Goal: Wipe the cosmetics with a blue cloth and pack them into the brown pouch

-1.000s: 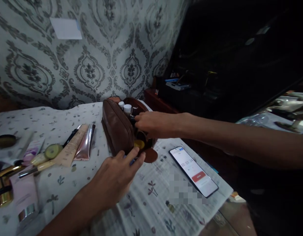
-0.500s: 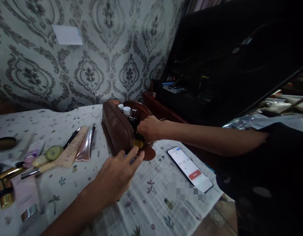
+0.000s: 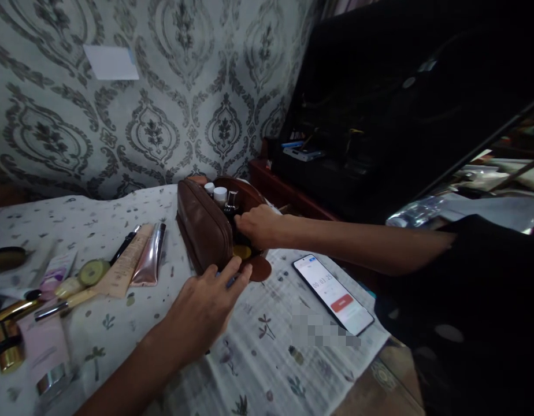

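A brown cosmetic pouch [image 3: 201, 222] lies unzipped on the cloth, its opening toward the right. Inside stand white-capped bottles [image 3: 220, 195] and a dark bottle with a clear cap [image 3: 232, 202]; something yellow [image 3: 241, 252] shows near the front. My right hand [image 3: 259, 226] reaches into the opening with curled fingers, and its fingertips and anything in them are hidden. At the pouch's near end, my left hand [image 3: 206, 303] grips the edge with bent, slightly parted fingers. A bit of blue shows between them; what it belongs to is unclear. A round brown flap [image 3: 260, 269] lies beside those fingertips.
Cosmetic tubes [image 3: 149, 257], brushes [image 3: 54, 309] and a green-lidded round jar [image 3: 93, 271] lie on the left of the patterned cloth [image 3: 163, 358]. A phone [image 3: 334, 294] running a timer lies on the right. Behind it leans a large black panel [image 3: 379, 115].
The view has shifted slightly. My right hand remains in the pouch opening, and my left hand keeps its place at the near end.
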Demonstrator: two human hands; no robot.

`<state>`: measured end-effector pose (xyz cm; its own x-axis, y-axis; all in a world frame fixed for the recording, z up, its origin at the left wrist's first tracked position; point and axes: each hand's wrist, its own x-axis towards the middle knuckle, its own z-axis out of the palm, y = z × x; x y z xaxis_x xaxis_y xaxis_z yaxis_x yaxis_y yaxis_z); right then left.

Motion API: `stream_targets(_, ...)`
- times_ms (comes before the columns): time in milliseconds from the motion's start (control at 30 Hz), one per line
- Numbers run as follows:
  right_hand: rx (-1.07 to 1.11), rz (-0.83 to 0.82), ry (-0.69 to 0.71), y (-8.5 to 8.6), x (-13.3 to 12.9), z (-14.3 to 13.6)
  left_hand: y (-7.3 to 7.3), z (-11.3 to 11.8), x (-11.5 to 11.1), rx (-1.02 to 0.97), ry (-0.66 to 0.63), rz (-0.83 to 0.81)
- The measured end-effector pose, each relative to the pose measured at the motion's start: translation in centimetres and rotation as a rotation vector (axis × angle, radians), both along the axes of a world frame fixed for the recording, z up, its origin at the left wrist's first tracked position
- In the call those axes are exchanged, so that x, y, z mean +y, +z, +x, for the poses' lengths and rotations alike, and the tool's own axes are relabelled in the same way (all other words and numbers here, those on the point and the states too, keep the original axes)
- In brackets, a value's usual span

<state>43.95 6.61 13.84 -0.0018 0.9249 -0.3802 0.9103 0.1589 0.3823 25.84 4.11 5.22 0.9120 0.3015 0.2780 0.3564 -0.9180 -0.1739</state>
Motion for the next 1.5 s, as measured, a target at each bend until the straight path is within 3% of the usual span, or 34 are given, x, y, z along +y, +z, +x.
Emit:
stream_targets(167, -0.005, -0.031, 0.048, 0.2, -0.2, -0.3, -0.1, -0.2, -0.1, 0.012, 0.005, 0.015)
stream_targets(300, 0.03, -0.087, 0.086, 1.3, -0.5, -0.1, 0.2, -0.3, -0.2, 0.034, 0.026, 0.04)
stream_targets(400, 0.117, -0.016, 0.192, 1.7, -1.1, 0.4, 0.4, -0.3, -0.2, 0.037, 0.012, 0.066)
stream_targets(500, 0.248, 0.13, 0.372, 0.8, -2.0, 1.0, 0.5, -0.4, -0.1, 0.04, -0.009, 0.111)
stream_targets(633, 0.294, 0.087, 0.505, -1.5, -3.2, 1.7, 0.4, -0.7, 0.1, 0.044, -0.042, 0.167)
stream_targets(767, 0.309, 0.137, 0.484, -2.7, -4.2, 2.2, 1.2, -0.8, 0.5, 0.093, -0.069, 0.211)
stream_targets(1000, 0.335, 0.169, 0.476, -2.7, -4.7, 2.2, 3.7, -0.3, 1.0, 0.143, -0.099, 0.308)
stream_targets(1300, 0.441, 0.177, 0.493, -2.6, -5.1, 2.7, 2.1, -1.8, 0.9, 0.121, -0.042, 0.266)
stream_targets(1400, 0.522, 0.235, 0.524, -2.2, -5.1, 3.4, 1.9, -1.7, 0.9, 0.101, -0.047, 0.253)
stream_targets(1500, 0.591, 0.355, 0.456, -1.3, -5.1, 4.0, 2.1, -1.5, 0.7, 0.114, -0.044, 0.259)
